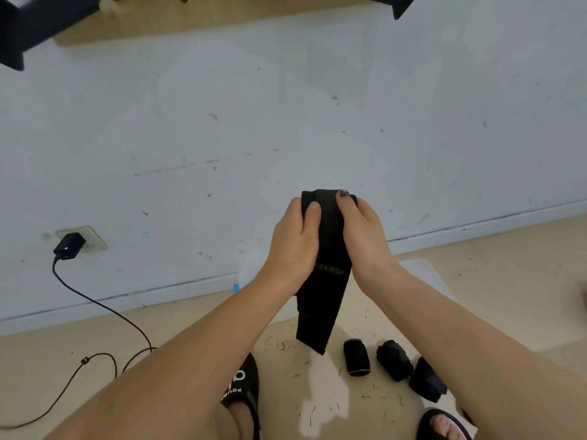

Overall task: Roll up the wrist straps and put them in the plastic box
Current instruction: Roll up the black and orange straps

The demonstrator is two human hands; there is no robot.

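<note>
A charger (pixel 69 246) sits plugged into the wall socket at far left, its cable (pixel 95 315) trailing down and looping across the floor (pixel 508 281). Your left hand (pixel 293 239) and right hand (pixel 362 231) are raised close together in front of the wall, both clamped on the top of one black strap (pixel 327 281), thumbs pressed on its rolled upper end while the loose tail hangs down between your wrists. Below, on the floor between your slippered feet, three rolled straps (pixel 392 365) lie side by side, near each other. The plastic box cannot be made out with certainty.
</note>
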